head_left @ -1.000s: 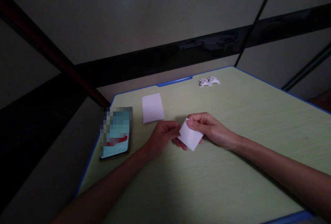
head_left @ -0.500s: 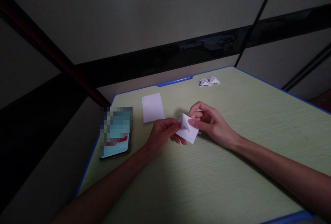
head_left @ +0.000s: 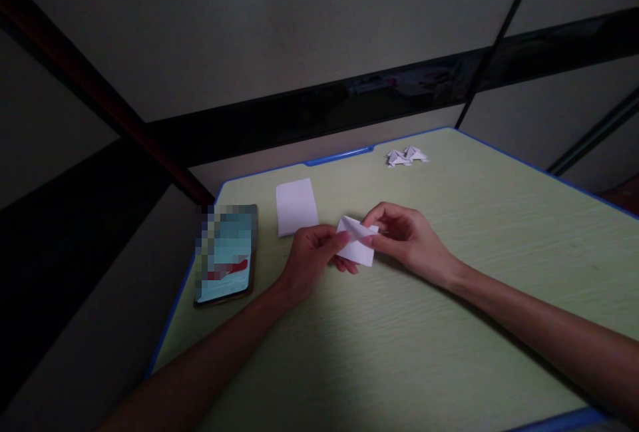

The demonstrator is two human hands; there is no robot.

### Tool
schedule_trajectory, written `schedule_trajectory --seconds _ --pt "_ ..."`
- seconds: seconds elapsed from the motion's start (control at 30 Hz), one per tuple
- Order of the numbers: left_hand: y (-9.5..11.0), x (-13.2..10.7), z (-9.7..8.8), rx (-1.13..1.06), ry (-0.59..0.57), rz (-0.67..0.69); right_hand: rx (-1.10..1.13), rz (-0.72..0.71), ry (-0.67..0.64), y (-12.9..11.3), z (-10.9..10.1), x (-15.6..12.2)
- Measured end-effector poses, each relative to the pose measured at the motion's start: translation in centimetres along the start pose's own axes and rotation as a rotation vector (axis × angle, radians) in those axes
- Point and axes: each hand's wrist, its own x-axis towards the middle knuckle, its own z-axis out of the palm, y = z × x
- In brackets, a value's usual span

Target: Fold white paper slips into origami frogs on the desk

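A small folded piece of white paper (head_left: pixel 358 252) is held just above the table, between both hands. My left hand (head_left: pixel 312 255) pinches its left side, thumb on top and fingers beneath. My right hand (head_left: pixel 404 235) grips the right side, its thumb pressing on the upper face near a raised fold and its index finger at the far edge. The underside of the paper and some fingertips are hidden.
The pale green table (head_left: pixel 424 345) has a blue edge. A stack of white paper (head_left: pixel 296 206) lies behind my left hand. A phone (head_left: pixel 227 259) with its screen lit and partly pixelated lies at the left. Two folded white paper figures (head_left: pixel 407 156) stand near the back edge.
The folded paper has turned in my hands, and its raised peak now looks flatter, with a flap lying across it. My right index finger has come down to the far edge.
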Motion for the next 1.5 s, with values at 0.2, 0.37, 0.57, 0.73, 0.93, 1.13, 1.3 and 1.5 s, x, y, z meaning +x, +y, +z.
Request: schedule_trajectory --seconds 0.2,0.37,0.57,0.73,0.93,1.13,1.3,1.5 --pt "0.3 0.0 0.1 0.110 0.041 0.010 0.096 0.020 0.057 0.2 -0.2 0.4" --pt "0.0 0.2 0.0 0.088 0.061 -0.003 -0.037 0.005 0.079 0.2 0.0 0.1" --pt "-0.2 0.3 0.0 0.127 0.151 0.018 -0.187 -0.063 0.124 0.2 0.5 -0.2" --pt "0.3 0.2 0.3 0.170 0.162 0.039 -0.162 -0.101 0.149 0.4 0.6 -0.3" --pt "0.8 -0.4 0.2 0.303 0.193 0.113 -0.065 -0.051 0.163 0.2 0.8 -0.2" --pt "0.3 -0.4 0.0 0.307 0.262 0.095 -0.105 -0.042 0.143 0.4 0.9 -0.4" --pt "-0.4 0.3 -0.2 0.198 0.220 0.076 -0.157 -0.088 0.131 0.4 0.9 -0.5" --pt "0.4 -0.1 0.2 0.341 0.268 0.151 -0.141 -0.057 0.130 0.5 0.9 -0.5"
